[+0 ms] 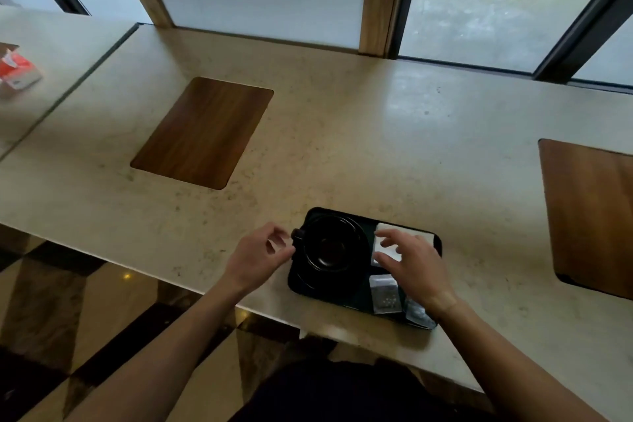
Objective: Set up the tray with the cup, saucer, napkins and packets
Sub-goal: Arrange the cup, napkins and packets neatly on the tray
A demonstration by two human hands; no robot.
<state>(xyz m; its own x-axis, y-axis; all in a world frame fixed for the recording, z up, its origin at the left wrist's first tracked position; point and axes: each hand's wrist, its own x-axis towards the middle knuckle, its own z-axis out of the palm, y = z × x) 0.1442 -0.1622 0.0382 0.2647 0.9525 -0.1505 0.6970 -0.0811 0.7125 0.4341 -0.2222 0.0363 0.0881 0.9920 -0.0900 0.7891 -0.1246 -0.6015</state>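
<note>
tray (pixel 432 237): black, rounded corners, sitting on the pale stone counter (pixel 342 134) right at the near edge, in front of the person.
cup (pixel 331 243): black, upright on the left half of the tray, its handle knob (pixel 296 234) sticking out to the left.
saucer (pixel 303 276): dark, under the cup; hard to separate from the tray, only a curved rim shows at the lower left.
napkins (pixel 387 245): white, folded, on the far right part of the tray, partly covered by fingers.
packets (pixel 385 293): 2 pale sachets on the near right part of the tray, side by side; the right one is partly hidden under the wrist.
left hand (pixel 262 255): beside the tray's left edge, fingers curled loosely, thumb and fingertips close to the handle knob; grasping nothing that can be made out, and contact with the knob cannot be told.
right hand (pixel 414 262): over the right half of the tray, fingers spread and released, fingertips (pixel 381 234) down on the napkins.
wooden insets (pixel 202 132): 2 brown panels set flush in the counter, one far left of the tray, one at the right edge of view.
red and white pack (pixel 17 70): far left on the neighbouring counter, blurred.
</note>
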